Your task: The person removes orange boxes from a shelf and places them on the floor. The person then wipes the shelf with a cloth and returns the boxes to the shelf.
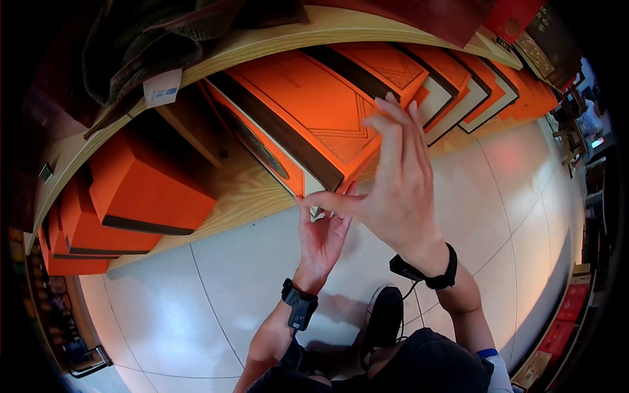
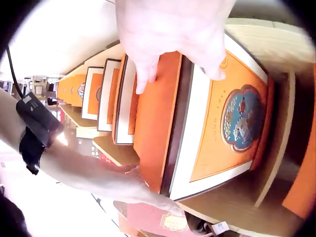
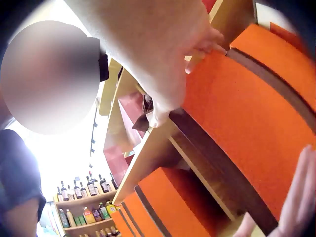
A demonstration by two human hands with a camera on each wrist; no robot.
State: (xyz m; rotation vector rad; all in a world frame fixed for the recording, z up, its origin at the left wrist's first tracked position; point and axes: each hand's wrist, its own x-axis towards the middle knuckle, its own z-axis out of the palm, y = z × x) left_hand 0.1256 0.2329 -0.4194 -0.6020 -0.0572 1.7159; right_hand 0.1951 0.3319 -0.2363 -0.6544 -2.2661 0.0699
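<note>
A large orange box (image 1: 288,98) with dark brown edge bands stands tilted on a wooden shelf; its front (image 2: 229,118) shows a blue oval emblem and a white border. The left hand (image 1: 322,243) holds the box's lower end from below, thumb on the front side and fingers on the other. Across the near end lies the right hand (image 1: 403,183), its thumb toward the front edge and its fingers spread over the broad orange face. In the right wrist view the right hand (image 3: 163,59) is at one end of the box (image 3: 242,123), the left fingers (image 3: 298,197) at the other.
More orange boxes (image 1: 147,190) stand left of a wooden divider (image 1: 187,134), and several (image 1: 452,85) stand to the right. Above runs a shelf board (image 1: 367,29) with a dark cloth and a white tag (image 1: 162,88). Below is a tiled floor (image 1: 216,295).
</note>
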